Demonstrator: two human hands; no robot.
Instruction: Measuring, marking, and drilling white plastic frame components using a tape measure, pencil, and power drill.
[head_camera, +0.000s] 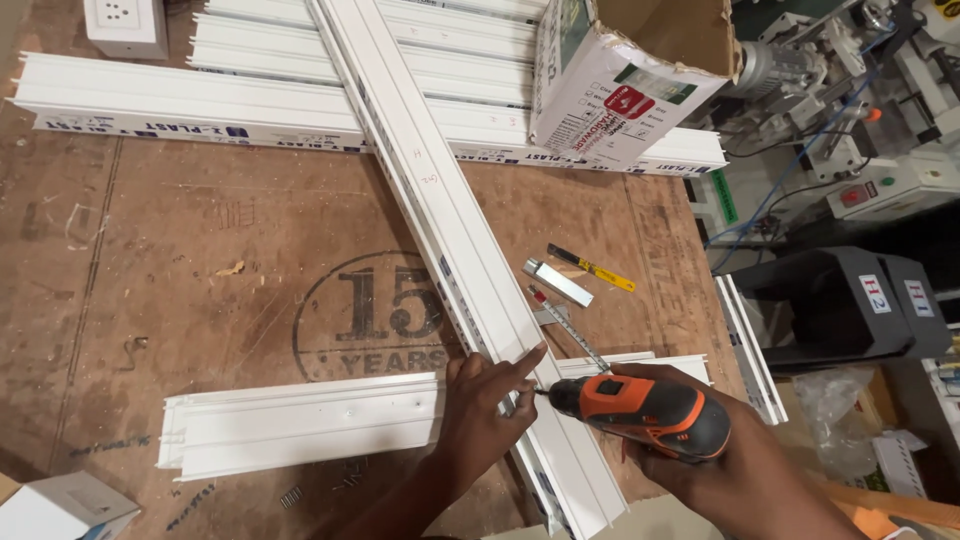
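Right hand (745, 470) clenched on orange drill (645, 412), bit at crossed PVC channels (470, 270); left hand (490, 395) spread flat, pressing joint. Fastening seemingly midway.

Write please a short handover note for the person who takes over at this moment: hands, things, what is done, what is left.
Left hand: pressing on the crossing of the long white profile and the short white profile.
Right hand: gripping the orange drill, bit tip at the joint beside the left fingers.
Nearby on the plywood table: yellow-handled tool.
Done: profiles crossed and held.
Left: whether a screw is in cannot be seen.
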